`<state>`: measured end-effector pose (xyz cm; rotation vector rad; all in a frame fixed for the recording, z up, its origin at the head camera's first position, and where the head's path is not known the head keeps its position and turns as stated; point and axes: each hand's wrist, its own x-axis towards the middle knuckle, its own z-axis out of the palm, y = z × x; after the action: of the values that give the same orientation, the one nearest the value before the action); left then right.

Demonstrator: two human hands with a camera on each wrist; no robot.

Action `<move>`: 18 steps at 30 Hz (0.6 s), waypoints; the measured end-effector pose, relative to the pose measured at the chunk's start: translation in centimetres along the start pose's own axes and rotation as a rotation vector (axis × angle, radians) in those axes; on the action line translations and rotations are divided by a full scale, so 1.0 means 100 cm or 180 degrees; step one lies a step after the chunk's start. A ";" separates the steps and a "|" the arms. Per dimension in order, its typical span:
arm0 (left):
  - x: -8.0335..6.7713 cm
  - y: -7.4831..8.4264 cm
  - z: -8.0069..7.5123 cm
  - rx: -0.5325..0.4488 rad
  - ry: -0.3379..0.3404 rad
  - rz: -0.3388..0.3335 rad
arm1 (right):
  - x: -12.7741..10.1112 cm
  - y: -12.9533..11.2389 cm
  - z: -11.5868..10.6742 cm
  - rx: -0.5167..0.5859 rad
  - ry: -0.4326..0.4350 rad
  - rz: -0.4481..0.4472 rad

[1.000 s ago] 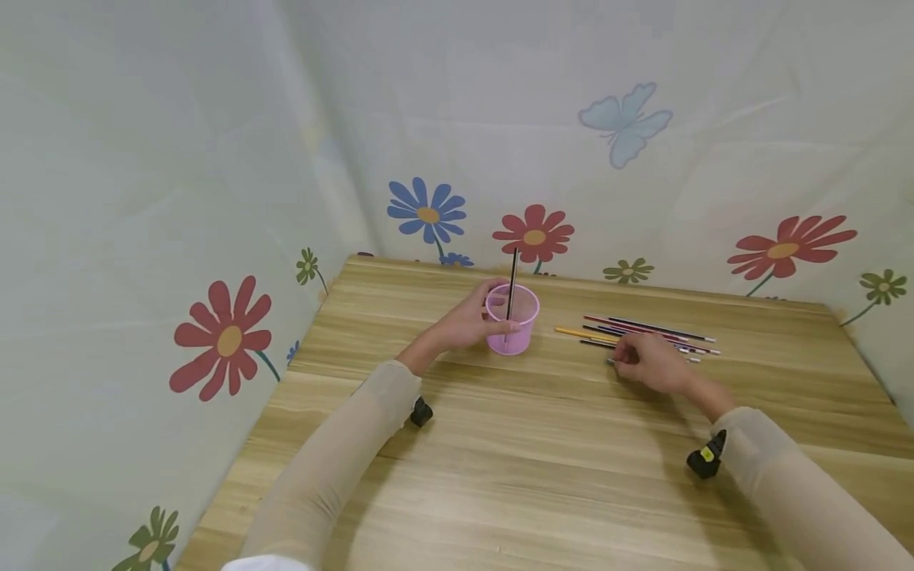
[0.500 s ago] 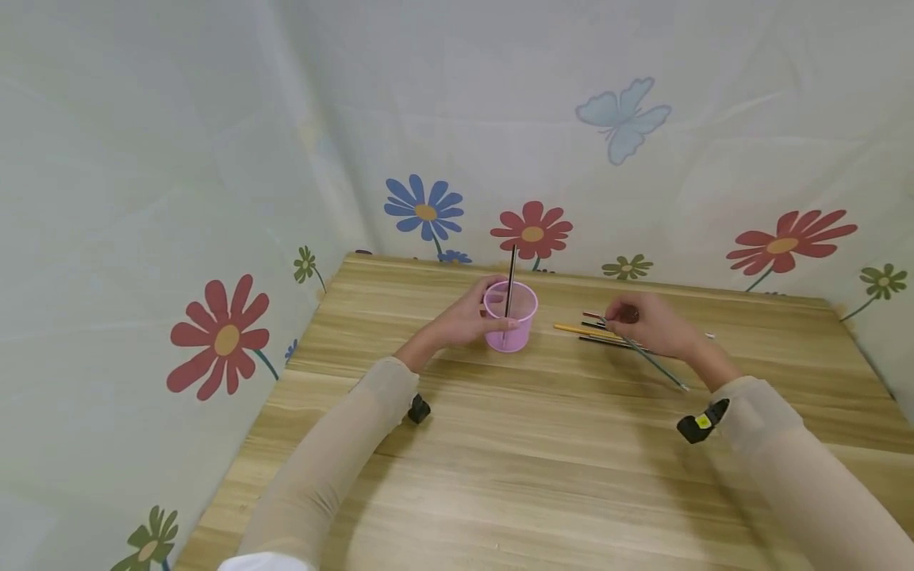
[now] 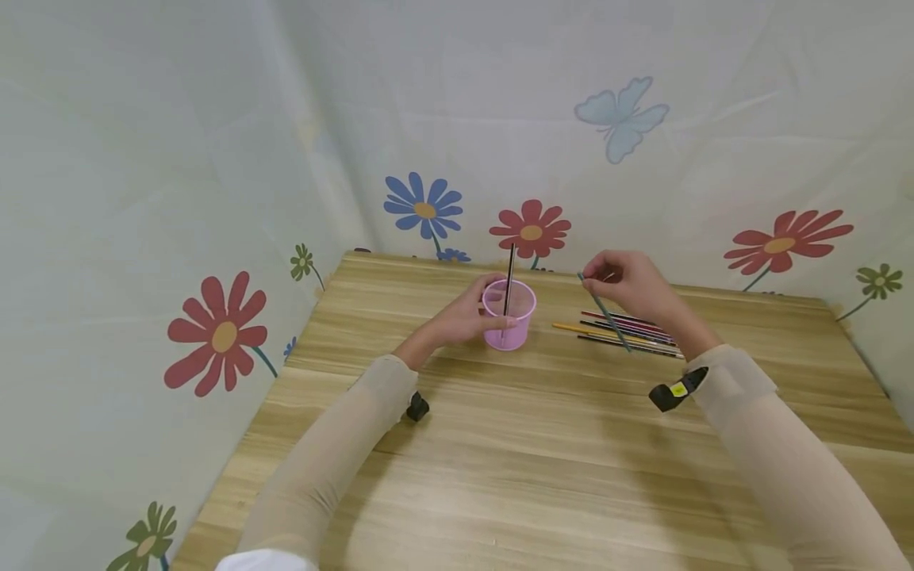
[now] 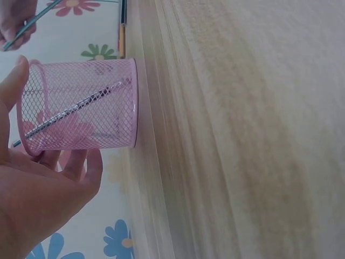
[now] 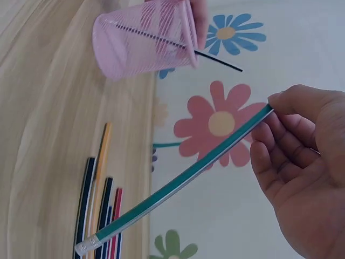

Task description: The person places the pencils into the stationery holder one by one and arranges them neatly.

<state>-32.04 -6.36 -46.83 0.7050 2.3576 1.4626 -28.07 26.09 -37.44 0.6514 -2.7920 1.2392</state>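
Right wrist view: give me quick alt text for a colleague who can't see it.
The right hand pinches a green pencil in the air, eraser end down, above a row of pencils lying on the wooden table. Behind, a pink mesh cup stands on the table with one black pencil sticking out, fingers at its rim, before a flowered wall.

Wooden table (image 3: 500, 476), pink mesh cup (image 3: 508, 316), loose pencils (image 3: 628, 331)
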 end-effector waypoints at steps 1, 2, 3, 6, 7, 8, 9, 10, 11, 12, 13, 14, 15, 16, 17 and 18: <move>0.000 0.000 0.000 -0.0004 -0.0003 -0.0001 | 0.003 -0.003 0.000 0.0060 0.0019 0.0011; 0.001 -0.001 0.000 -0.0009 -0.0002 -0.0003 | 0.005 -0.007 0.001 0.0114 0.0036 0.0025; 0.001 -0.001 0.000 -0.0012 0.0000 -0.0003 | 0.008 -0.009 0.002 0.0151 0.0056 0.0040; 0.001 -0.002 0.001 -0.0033 0.0002 -0.0005 | 0.017 -0.017 0.004 0.0273 0.0124 0.0043; 0.001 -0.002 0.001 -0.0041 0.0000 0.0002 | 0.020 -0.020 0.004 0.0310 0.0151 0.0040; 0.001 -0.002 0.001 -0.0047 -0.0003 0.0008 | 0.023 -0.023 0.005 0.0348 0.0181 0.0035; 0.001 -0.002 0.001 -0.0046 -0.0010 0.0011 | 0.025 -0.027 0.005 0.0385 0.0211 0.0028; 0.001 -0.002 0.001 -0.0050 -0.0016 0.0014 | 0.028 -0.030 0.005 0.0441 0.0248 0.0015; 0.001 -0.001 0.001 -0.0054 -0.0018 0.0016 | 0.030 -0.034 0.005 0.0503 0.0280 0.0004; 0.001 -0.001 0.001 -0.0052 -0.0020 0.0018 | 0.033 -0.038 0.006 0.0567 0.0317 -0.0013; 0.000 -0.001 0.001 -0.0049 -0.0020 0.0016 | 0.035 -0.043 0.006 0.0637 0.0358 -0.0033; 0.000 0.000 0.001 -0.0042 -0.0018 0.0017 | 0.037 -0.047 0.006 0.0722 0.0401 -0.0064; 0.000 0.000 0.001 -0.0035 -0.0016 0.0019 | 0.039 -0.052 0.006 0.0819 0.0450 -0.0102; 0.000 0.001 0.001 -0.0032 -0.0015 0.0019 | 0.041 -0.057 0.006 0.0927 0.0499 -0.0147; 0.000 0.001 0.000 -0.0034 -0.0015 0.0025 | 0.043 -0.061 0.006 0.1019 0.0543 -0.0189; 0.000 0.001 0.000 -0.0033 -0.0013 0.0029 | 0.045 -0.066 0.007 0.1102 0.0591 -0.0235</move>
<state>-32.01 -6.29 -46.73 0.7167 2.3451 1.4745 -29.58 20.04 -32.45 0.6081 -2.4052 1.6893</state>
